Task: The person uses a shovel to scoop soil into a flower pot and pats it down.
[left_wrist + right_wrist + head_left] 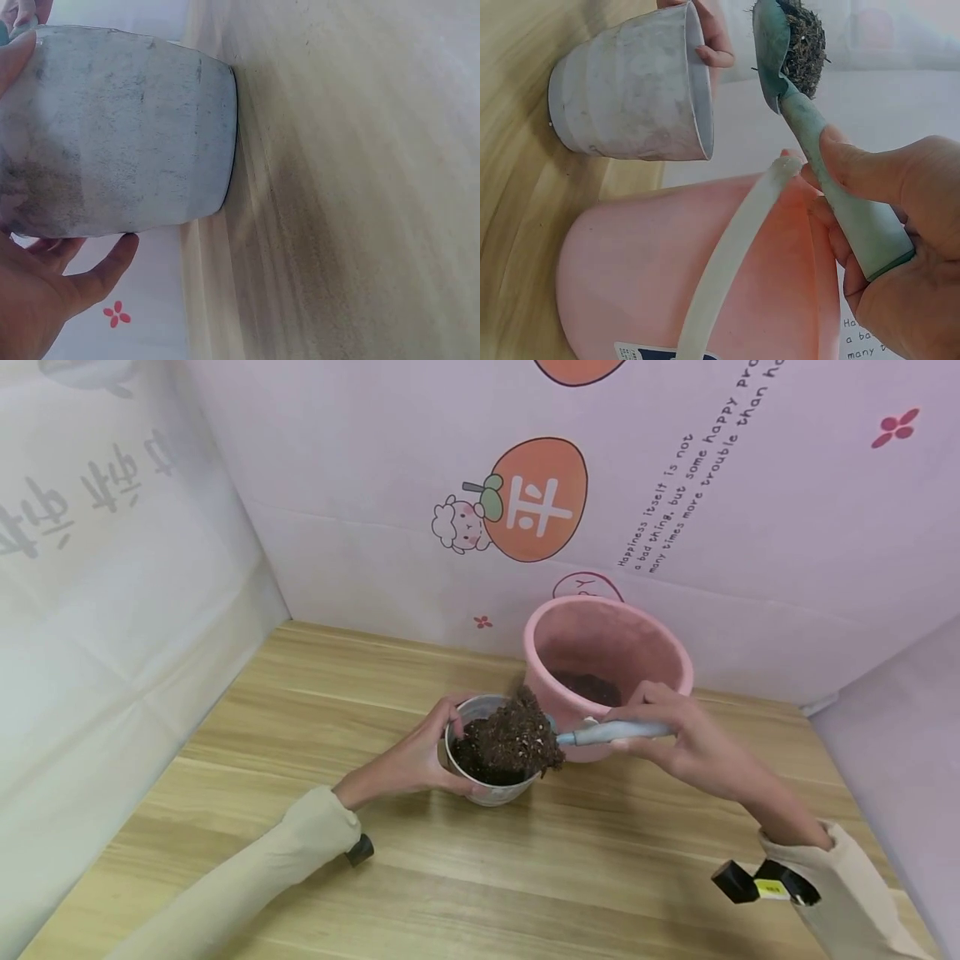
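Observation:
A whitish, dirt-smudged flower pot stands on the wooden table with dark soil inside. My left hand grips its side, some fingers hooked over the rim; the left wrist view shows the pot's outer wall up close. Above the pot's mouth is a heaped clump of soil on a blue-green garden trowel. My right hand holds the trowel by its pale handle, with the thumb along the top. The clump hides most of the blade in the head view.
Behind the pot, to the right, a pink bucket stands against the printed backdrop, with dark soil at its bottom. Its white carrying handle hangs down the outside. Wooden tabletop extends in front.

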A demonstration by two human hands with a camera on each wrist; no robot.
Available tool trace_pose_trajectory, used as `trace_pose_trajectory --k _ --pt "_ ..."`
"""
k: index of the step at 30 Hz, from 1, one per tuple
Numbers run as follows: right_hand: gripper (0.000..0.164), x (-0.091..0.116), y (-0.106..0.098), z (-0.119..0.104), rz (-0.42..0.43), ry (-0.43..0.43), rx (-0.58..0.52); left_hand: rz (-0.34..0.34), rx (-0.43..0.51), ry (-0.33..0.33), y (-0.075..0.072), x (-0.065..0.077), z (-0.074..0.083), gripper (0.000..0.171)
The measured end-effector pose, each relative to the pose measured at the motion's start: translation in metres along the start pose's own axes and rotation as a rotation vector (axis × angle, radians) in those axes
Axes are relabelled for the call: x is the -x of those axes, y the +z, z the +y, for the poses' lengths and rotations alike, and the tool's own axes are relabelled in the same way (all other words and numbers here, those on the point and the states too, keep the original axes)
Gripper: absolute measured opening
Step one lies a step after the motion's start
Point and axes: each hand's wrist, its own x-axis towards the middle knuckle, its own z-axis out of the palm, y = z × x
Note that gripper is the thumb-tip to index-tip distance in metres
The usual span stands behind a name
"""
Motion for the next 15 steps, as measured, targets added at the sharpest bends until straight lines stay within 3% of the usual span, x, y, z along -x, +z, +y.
trace_pose_trajectory --k 7,12,15 --pt "0.043 0.003 0.007 -0.007 0.050 0.017 0.086 0.019 0.052 0.039 0.004 0.002 -0.004 0.079" --pt "0.041 0.003 0.015 -0.015 0.110 0.045 0.205 0.018 0.117 0.071 0.005 0.002 -0.003 0.109" --pt "0.041 0.003 0.022 -0.020 0.143 0.047 0.282 0.010 0.127 0.074 0.005 0.001 -0.001 0.118"
